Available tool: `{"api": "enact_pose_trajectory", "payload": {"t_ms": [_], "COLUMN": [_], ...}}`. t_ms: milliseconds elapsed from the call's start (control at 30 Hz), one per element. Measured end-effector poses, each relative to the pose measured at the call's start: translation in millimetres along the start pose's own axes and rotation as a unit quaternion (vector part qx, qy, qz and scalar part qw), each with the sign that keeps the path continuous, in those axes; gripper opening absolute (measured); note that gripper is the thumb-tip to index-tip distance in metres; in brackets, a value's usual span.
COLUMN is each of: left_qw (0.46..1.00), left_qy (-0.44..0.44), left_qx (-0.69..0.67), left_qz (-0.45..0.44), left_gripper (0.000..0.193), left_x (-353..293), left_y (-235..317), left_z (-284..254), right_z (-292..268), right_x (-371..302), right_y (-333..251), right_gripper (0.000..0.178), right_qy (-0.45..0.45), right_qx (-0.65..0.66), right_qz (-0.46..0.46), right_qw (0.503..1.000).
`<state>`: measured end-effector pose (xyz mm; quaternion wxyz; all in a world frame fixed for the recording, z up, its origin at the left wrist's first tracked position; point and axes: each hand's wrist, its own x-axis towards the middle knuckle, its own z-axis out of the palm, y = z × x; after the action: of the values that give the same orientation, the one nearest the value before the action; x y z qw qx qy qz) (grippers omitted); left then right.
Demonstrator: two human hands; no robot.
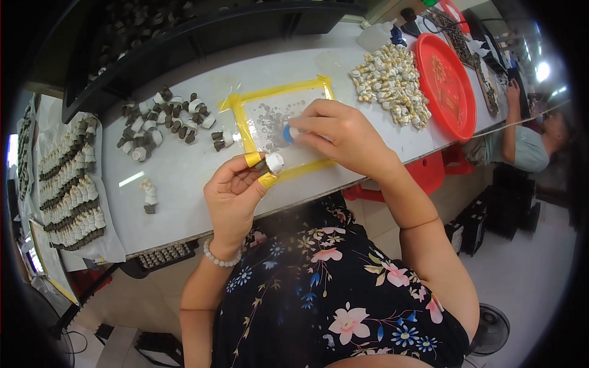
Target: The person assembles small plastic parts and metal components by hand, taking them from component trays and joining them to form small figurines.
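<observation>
Between the thumb and finger of my left hand (236, 184), both wrapped in yellow tape, is a small white-and-dark figurine piece (274, 162). My right hand (340, 132) is just beyond it to the right, pinching a small white object with a round blue end (288, 133); its kind I cannot make out. Below that hand lies a clear sheet edged with yellow tape (279, 92), covered in drop-like spots. Another white-and-dark piece (222, 140) lies at the sheet's left edge. Nearer me on the left is a single figurine (150, 196) with a light top.
Loose white-and-dark pieces (162, 116) lie left of the sheet, and rows of figurines (73, 184) stand at the far left. A pile of cream-and-white pieces (392, 83) sits beside a red tray (446, 86). A black rack (202, 46) runs behind. Another person (521, 147) works at right.
</observation>
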<state>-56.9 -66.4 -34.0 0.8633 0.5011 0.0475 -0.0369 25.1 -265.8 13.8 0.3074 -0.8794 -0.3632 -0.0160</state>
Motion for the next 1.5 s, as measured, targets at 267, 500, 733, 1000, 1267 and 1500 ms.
{"api": "enact_pose_trajectory", "payload": {"t_ms": [267, 500, 733, 1000, 1267, 1500], "left_qw": [1.000, 1.000, 1.000, 0.999, 0.790, 0.608], "left_qy": [-0.015, -0.015, -0.026, -0.028, 0.080, 0.165], "left_qx": [-0.003, -0.005, -0.005, 0.023, 0.537, 0.717], "left_qz": [-0.013, 0.001, 0.003, 0.006, 0.284, 0.299], "left_gripper": [0.029, 0.029, 0.027, 0.024, 0.026, 0.032], "left_x": [1, 1, -1, -6, -43, -46], "left_y": [1, 0, -2, 0, 37, 54], "left_z": [-2, 0, -1, -1, -61, -86], "right_z": [0, 0, 6, 10, -31, -40], "right_x": [-10, -9, -10, -15, -36, -49], "right_y": [-10, -20, -20, -17, 38, 53], "right_gripper": [0.026, 0.026, 0.026, 0.026, 0.015, 0.023], "right_qy": [0.044, 0.027, 0.002, -0.014, 0.136, 0.115], "right_qx": [0.250, 0.296, 0.290, 0.273, -0.078, -0.243], "right_qz": [0.130, 0.120, 0.091, 0.087, 0.151, 0.147], "right_qw": [0.959, 0.947, 0.953, 0.958, 0.976, 0.952]}}
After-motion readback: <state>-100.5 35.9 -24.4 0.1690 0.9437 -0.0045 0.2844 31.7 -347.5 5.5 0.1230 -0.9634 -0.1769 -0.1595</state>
